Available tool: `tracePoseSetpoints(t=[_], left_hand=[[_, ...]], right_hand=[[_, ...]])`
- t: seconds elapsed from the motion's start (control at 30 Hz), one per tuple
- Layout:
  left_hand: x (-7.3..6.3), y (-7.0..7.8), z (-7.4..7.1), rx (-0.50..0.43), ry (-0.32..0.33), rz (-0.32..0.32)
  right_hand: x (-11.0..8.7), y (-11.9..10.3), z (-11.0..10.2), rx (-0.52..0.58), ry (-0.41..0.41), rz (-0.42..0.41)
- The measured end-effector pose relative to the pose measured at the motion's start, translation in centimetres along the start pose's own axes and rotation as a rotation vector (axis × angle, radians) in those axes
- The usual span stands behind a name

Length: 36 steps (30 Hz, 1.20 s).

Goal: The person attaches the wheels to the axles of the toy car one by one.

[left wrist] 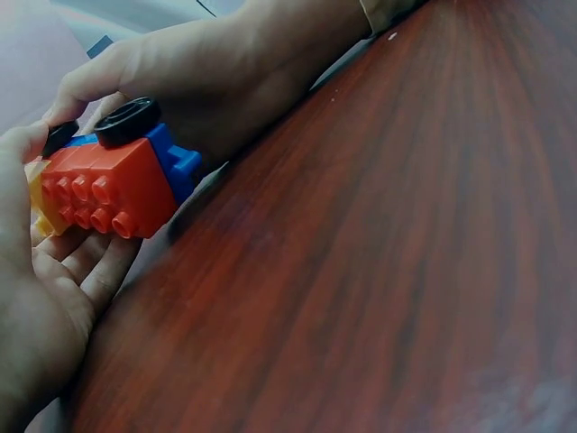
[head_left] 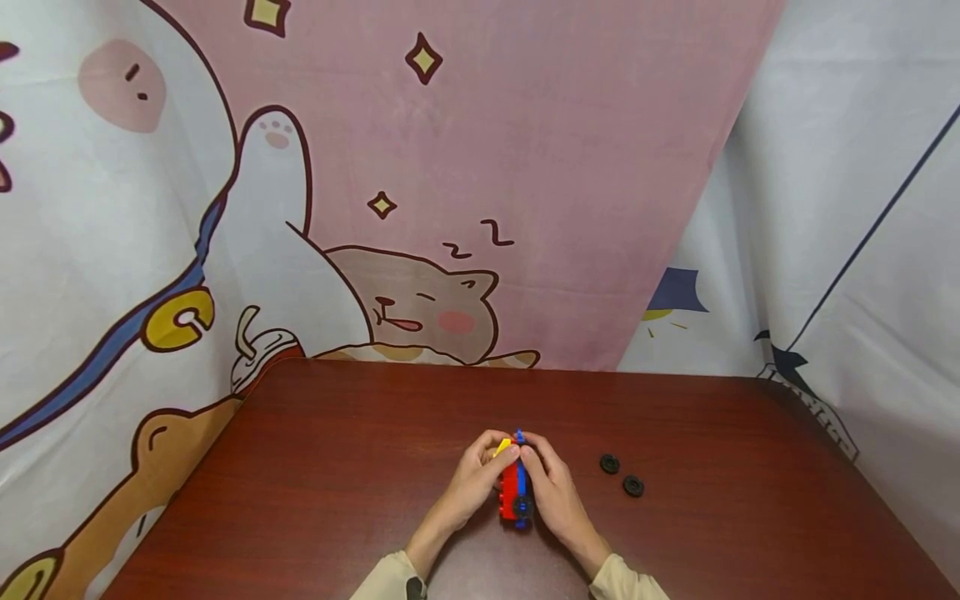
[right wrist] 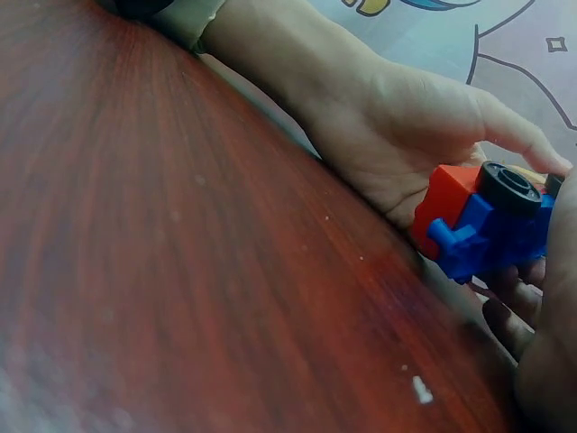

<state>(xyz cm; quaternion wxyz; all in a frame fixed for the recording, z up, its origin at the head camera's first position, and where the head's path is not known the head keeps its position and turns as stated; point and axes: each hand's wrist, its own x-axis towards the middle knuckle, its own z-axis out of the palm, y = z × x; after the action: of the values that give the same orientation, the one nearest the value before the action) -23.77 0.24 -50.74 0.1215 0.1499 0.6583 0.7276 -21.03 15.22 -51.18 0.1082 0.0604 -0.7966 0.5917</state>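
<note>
A toy car of red, blue and yellow building blocks is held between both hands above the table, tipped on its side. My left hand grips its red and yellow side, fingers under the red studded block. From the other side, my right hand holds the blue chassis. One black wheel sits on the chassis at the near end. Both thumbs meet at the far end, by a second black wheel, which the fingers partly hide.
Two loose black wheels lie on the dark red wooden table, right of my right hand. Behind the table hangs a cartoon-printed cloth.
</note>
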Motion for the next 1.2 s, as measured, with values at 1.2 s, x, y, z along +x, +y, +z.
tracePoseSetpoints(t=[1.2], left_hand=[[0.2,-0.3,-0.1,-0.031,0.016,0.022]], right_hand=[[0.2,0.1,-0.3,0.073,0.038,0.077]])
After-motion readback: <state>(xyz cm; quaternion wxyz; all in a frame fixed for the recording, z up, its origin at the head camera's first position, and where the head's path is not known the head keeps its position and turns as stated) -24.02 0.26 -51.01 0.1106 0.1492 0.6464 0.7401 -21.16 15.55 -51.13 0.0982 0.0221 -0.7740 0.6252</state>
